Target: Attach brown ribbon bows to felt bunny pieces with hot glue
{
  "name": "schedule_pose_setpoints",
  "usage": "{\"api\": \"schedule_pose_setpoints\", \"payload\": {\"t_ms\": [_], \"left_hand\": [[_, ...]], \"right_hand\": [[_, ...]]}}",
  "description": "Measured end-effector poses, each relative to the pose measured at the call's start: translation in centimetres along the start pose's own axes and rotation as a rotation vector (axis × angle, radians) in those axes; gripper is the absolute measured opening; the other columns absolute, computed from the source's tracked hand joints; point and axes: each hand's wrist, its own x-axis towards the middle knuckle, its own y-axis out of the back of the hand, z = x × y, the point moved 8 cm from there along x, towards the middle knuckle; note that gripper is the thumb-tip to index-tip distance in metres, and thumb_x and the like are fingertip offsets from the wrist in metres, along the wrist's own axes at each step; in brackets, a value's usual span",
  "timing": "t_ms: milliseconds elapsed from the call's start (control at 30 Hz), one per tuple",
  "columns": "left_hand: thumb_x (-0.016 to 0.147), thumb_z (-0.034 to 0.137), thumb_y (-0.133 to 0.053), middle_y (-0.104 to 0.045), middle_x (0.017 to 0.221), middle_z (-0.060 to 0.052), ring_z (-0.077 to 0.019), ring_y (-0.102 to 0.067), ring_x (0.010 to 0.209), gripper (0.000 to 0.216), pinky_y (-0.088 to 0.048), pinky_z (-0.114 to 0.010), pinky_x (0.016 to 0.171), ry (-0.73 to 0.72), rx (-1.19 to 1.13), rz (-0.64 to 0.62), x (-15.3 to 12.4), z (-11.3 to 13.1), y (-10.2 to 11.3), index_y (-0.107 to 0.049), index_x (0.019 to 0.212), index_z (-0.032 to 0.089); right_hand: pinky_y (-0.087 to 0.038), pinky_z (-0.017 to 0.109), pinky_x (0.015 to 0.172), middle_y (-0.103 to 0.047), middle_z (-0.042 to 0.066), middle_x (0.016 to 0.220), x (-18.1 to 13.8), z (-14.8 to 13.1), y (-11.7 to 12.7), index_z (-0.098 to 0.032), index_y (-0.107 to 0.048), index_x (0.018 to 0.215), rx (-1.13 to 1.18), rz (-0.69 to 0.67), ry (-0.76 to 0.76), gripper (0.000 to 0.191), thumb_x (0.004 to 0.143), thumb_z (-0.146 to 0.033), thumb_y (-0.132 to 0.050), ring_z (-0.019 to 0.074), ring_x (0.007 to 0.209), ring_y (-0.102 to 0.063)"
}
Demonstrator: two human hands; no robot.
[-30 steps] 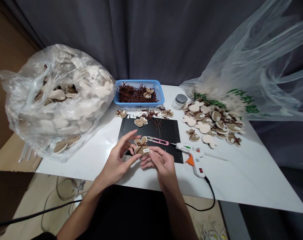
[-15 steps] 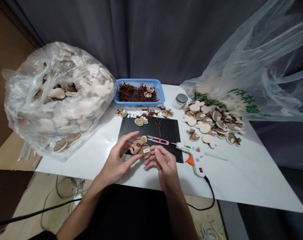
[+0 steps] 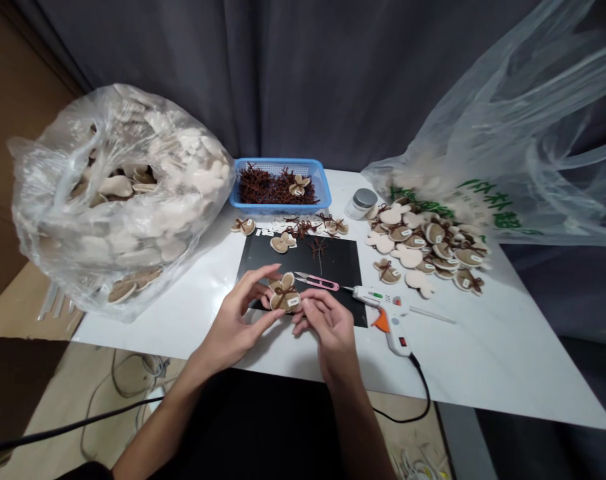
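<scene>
My left hand pinches a brown bunny-shaped fabric patch by its left side, between thumb and fingers. The patch has a pale edge, a dark brown bow and a small white label at its lower right. My right hand has its thumb and fingertips closed at the label's edge of the patch. Just beyond the hands lie pink thread snips on a black mat. A white glue gun with an orange trigger lies right of my right hand, its nozzle near the snips.
A blue basket holds brown bows and one patch. Loose bows, white labels and a few patches lie in front of it. A big plastic bag of patches stands left. On the right are a finished-looking patch pile, a lidded jar and another bag.
The right fingertips have closed in on the label side of the patch, and the patch has tilted slightly. Its left-hand hold is unchanged.
</scene>
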Motion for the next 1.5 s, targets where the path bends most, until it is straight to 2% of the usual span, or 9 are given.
{"api": "schedule_pose_setpoints", "payload": {"t_ms": [133, 333, 533, 733, 833, 1167, 1267, 1367, 1500], "left_hand": [[0.094, 0.026, -0.081, -0.069, 0.129, -0.008, -0.0176, -0.067, 0.096, 0.060, -0.060, -0.034, 0.092, 0.007, -0.004, 0.015, 0.0, -0.3, 0.2, -0.059, 0.150, 0.032], [0.095, 0.025, -0.080, -0.068, 0.131, -0.008, -0.0170, -0.067, 0.098, 0.062, -0.059, -0.032, 0.092, -0.002, -0.012, 0.007, 0.0, -0.1, -0.1, -0.058, 0.152, 0.034], [0.096, 0.025, -0.079, -0.069, 0.130, -0.008, -0.0166, -0.067, 0.097, 0.060, -0.059, -0.030, 0.091, 0.003, -0.022, 0.001, -0.1, 0.4, -0.2, -0.058, 0.151, 0.033], [0.096, 0.024, -0.079, -0.068, 0.129, -0.007, -0.0161, -0.066, 0.096, 0.061, -0.058, -0.031, 0.092, 0.022, 0.017, 0.002, -0.5, -0.1, 0.0, -0.058, 0.152, 0.034], [0.095, 0.023, -0.079, -0.068, 0.129, -0.007, -0.0153, -0.066, 0.096, 0.062, -0.058, -0.029, 0.093, 0.015, 0.023, 0.011, -0.5, -0.1, 0.1, -0.058, 0.152, 0.035], [0.096, 0.024, -0.079, -0.070, 0.127, -0.006, -0.0152, -0.068, 0.096, 0.059, -0.059, -0.027, 0.089, -0.022, 0.007, -0.003, -0.3, 1.7, -0.2, -0.060, 0.150, 0.035], [0.094, 0.024, -0.080, -0.071, 0.126, -0.007, -0.0159, -0.068, 0.095, 0.060, -0.060, -0.029, 0.090, -0.007, 0.017, 0.015, -0.5, 1.4, 0.1, -0.061, 0.150, 0.034], [0.094, 0.021, -0.080, -0.070, 0.129, -0.007, -0.0152, -0.068, 0.094, 0.061, -0.060, -0.029, 0.091, 0.009, 0.037, 0.030, -0.7, 1.0, 0.3, -0.060, 0.150, 0.035], [0.094, 0.021, -0.081, -0.070, 0.129, -0.007, -0.0148, -0.068, 0.095, 0.063, -0.060, -0.029, 0.091, -0.015, 0.037, 0.034, -0.6, 1.2, 0.4, -0.059, 0.151, 0.036]], "right_hand": [[-0.055, 0.026, 0.055, -0.068, 0.005, 0.086, -0.1, -1.1, 1.5, -0.020, -0.074, 0.100, 0.066, 0.099, 0.077, 0.036, 0.089, -0.054, -0.080, 0.0168, 0.072, -0.063], [-0.058, 0.028, 0.064, -0.069, 0.008, 0.098, 0.2, -1.0, 1.3, -0.021, -0.075, 0.103, 0.016, 0.103, 0.138, 0.034, 0.087, -0.050, -0.082, 0.0202, 0.086, -0.065], [-0.057, 0.028, 0.068, -0.072, 0.007, 0.100, 0.2, 0.3, 0.2, -0.021, -0.074, 0.105, -0.081, 0.033, 0.110, 0.033, 0.085, -0.045, -0.086, 0.0202, 0.088, -0.067], [-0.055, 0.028, 0.064, -0.068, 0.006, 0.095, -0.3, -1.3, 1.7, -0.021, -0.074, 0.102, 0.034, 0.143, 0.172, 0.031, 0.091, -0.050, -0.079, 0.0182, 0.080, -0.063], [-0.055, 0.028, 0.065, -0.067, 0.007, 0.097, -0.3, -2.2, 2.4, -0.021, -0.075, 0.100, 0.092, 0.193, 0.236, 0.033, 0.091, -0.052, -0.078, 0.0188, 0.083, -0.062], [-0.056, 0.034, 0.080, -0.073, 0.007, 0.105, -0.5, -1.2, 0.7, -0.022, -0.076, 0.108, -0.149, 0.119, 0.293, 0.029, 0.086, -0.038, -0.086, 0.0215, 0.093, -0.068], [-0.055, 0.034, 0.083, -0.074, 0.006, 0.104, -0.7, -1.9, 1.5, -0.023, -0.077, 0.108, -0.074, 0.160, 0.347, 0.025, 0.092, -0.041, -0.080, 0.0207, 0.092, -0.068], [-0.054, 0.033, 0.083, -0.073, 0.006, 0.105, -0.7, -2.9, 2.7, -0.025, -0.078, 0.107, 0.111, 0.198, 0.380, 0.028, 0.094, -0.049, -0.077, 0.0205, 0.095, -0.068], [-0.055, 0.040, 0.092, -0.073, 0.007, 0.109, -0.4, -3.3, 2.8, -0.028, -0.077, 0.106, 0.318, 0.164, 0.302, 0.041, 0.096, -0.066, -0.067, 0.0248, 0.108, -0.069]]}}
